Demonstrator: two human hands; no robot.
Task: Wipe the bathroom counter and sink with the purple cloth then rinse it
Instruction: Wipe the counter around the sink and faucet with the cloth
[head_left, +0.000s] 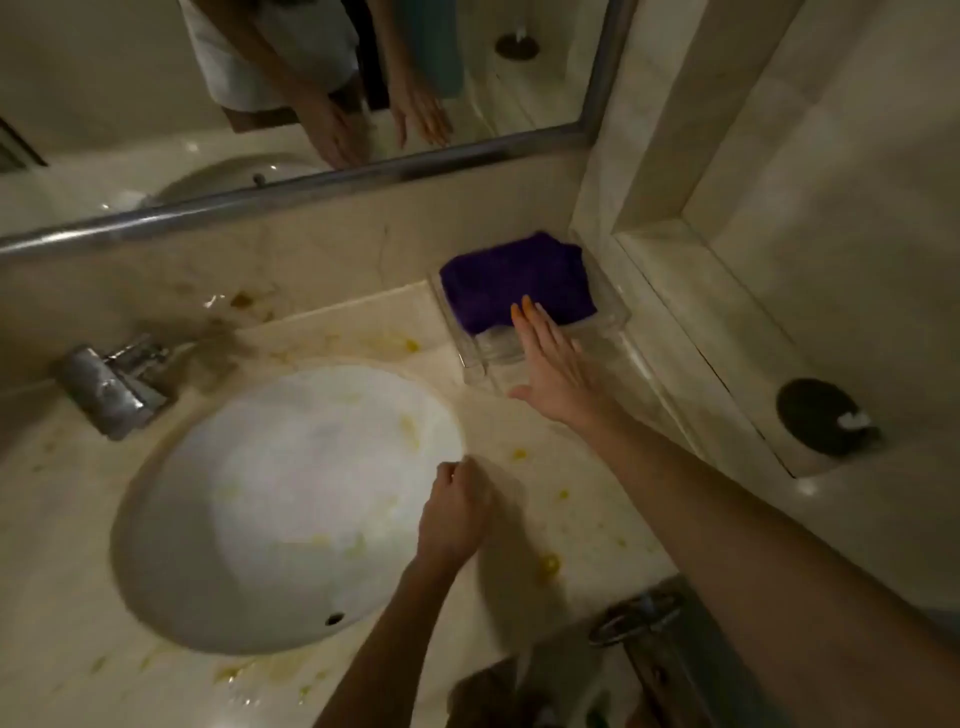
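A folded purple cloth (514, 280) lies in a clear plastic tray (478, 364) at the back right corner of the counter (571, 519). My right hand (553, 364) is stretched flat over the tray, fingers apart, its fingertips at the cloth's near edge; it holds nothing. My left hand (454, 512) is curled into a loose fist over the counter at the right rim of the white oval sink (270, 499). Yellow-brown stains dot the counter and the sink bowl.
A chrome faucet (111, 387) stands at the sink's left. A mirror (291, 104) runs along the back wall. A marble ledge on the right carries a dark round object (818, 418). A metal fixture (641, 616) sits at the counter's near right.
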